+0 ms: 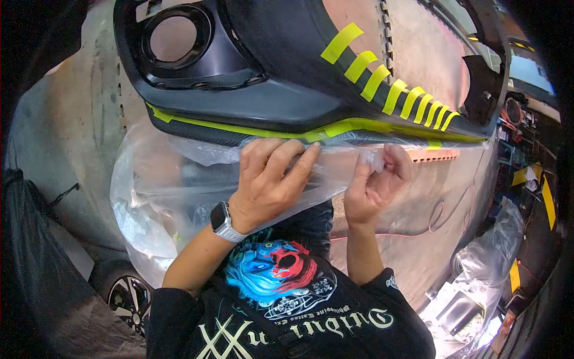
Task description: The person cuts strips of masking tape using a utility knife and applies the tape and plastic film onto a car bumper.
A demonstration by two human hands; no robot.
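Observation:
A black car bumper cover (251, 102) lies across the top of the head view, with yellow-green masking tape (350, 124) along its lower edge. Clear plastic film (179, 179) hangs from that edge toward me. My left hand (269, 179), wearing a watch on its wrist, has its bent fingers closed on the film's upper edge, right against the bumper's textured lower strip. Just to the right, my right hand (379, 182) is turned partly palm up, thumb and fingers pinching a bunched bit of film.
Short tape strips (394, 96) cross the bumper's upper right edge. A wheel (127, 299) shows at lower left beside dark sheeting (48, 281). A red cord (433, 224) runs over the concrete floor. Plastic-wrapped items (490, 251) and clutter line the right side.

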